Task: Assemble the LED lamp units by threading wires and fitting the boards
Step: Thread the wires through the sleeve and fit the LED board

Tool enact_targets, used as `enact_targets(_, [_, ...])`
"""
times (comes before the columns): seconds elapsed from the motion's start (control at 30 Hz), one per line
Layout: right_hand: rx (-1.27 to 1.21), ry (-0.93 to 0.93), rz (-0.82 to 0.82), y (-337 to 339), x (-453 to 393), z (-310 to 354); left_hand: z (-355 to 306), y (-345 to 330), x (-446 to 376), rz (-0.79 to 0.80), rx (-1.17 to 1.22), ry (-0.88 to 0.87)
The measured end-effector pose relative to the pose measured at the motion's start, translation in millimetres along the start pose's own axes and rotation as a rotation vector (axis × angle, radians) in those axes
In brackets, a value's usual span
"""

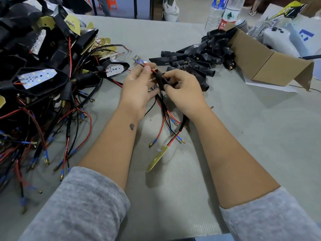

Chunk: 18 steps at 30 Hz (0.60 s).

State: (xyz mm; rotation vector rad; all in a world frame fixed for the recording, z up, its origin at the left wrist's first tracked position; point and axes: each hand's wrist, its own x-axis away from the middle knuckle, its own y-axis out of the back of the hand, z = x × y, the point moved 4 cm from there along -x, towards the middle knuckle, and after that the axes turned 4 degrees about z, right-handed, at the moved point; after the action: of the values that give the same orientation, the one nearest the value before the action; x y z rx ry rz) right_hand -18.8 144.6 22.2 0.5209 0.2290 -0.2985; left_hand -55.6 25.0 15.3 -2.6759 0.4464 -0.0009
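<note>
Left-side pile of wired lamp units (43, 75) is cut off by the frame edge. Two water bottles (224, 13) are cropped at the top. Black housing (160, 79) is partly hidden by fingers; wire entry cannot be told. Bottle label text is blurred.

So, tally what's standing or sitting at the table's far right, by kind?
Plastic bottles: 2
Cardboard box: 1
White game controller: 1
Total: 4
</note>
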Motion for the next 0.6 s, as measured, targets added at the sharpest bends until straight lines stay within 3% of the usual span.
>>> enact_targets(0.17, [-0.047,-0.061,0.065,3.0,6.0,1.1,-6.0,19.9,-2.8,-0.238,0.195,-0.034])
enact_targets(0.27, [-0.048,-0.057,0.1,3.1,7.1,5.5,-7.3,25.9,-3.4,-0.284,0.302,-0.037])
enact_targets(0.43, [-0.158,-0.067,0.079,4.1,6.3,3.3,-3.1,14.8,-5.0,-0.183,0.282,0.047])
enact_targets(0.6, [-0.252,-0.075,0.022,7.7,4.9,1.9,4.1,-1.1,-1.4,0.017,0.07,0.123])
